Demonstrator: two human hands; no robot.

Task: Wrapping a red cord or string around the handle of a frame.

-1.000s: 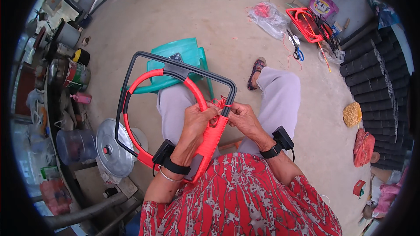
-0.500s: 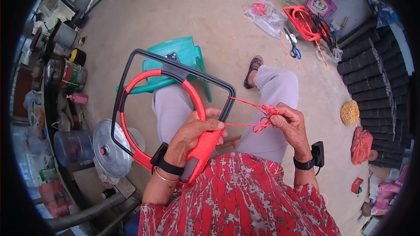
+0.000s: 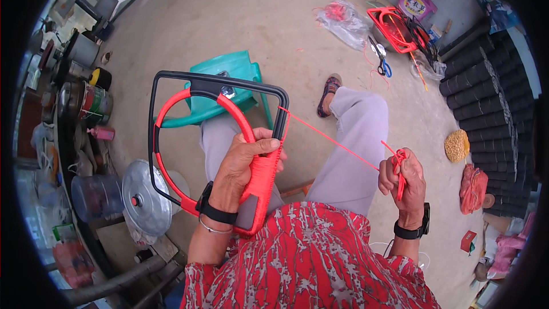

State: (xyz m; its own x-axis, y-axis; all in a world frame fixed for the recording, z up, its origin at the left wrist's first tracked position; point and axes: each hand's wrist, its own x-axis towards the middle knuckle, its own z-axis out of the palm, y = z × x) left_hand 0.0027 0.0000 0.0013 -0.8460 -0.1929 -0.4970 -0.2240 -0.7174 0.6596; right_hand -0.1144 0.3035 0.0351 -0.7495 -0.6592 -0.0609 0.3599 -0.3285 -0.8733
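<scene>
A black frame (image 3: 217, 76) with squared corners and a ring inside it leans over my lap. Red cord (image 3: 264, 174) wraps much of the ring and the side nearest me. My left hand (image 3: 243, 157) grips the wrapped side, thumb on top and fingers behind it. From the frame's right bar a single red strand (image 3: 334, 140) runs taut, down and rightward. Its far end goes into my right hand (image 3: 405, 180), which is closed round a looped bundle of red cord (image 3: 400, 174). That hand is above the floor, right of my knee.
A green plastic stool (image 3: 240, 68) stands ahead, with a small dark object on it. Scissors (image 3: 384, 68), a plastic bag of red cord (image 3: 343, 23) and another red-wrapped frame (image 3: 392, 28) lie at far right. Pots and a metal lid (image 3: 147, 194) line the left; dark stacked rolls (image 3: 480, 120) the right.
My right hand has pulled away right and slightly down, drawing the slack strand taut. The cord bundle is now gathered in its fist. The frame has shifted a little left and turned.
</scene>
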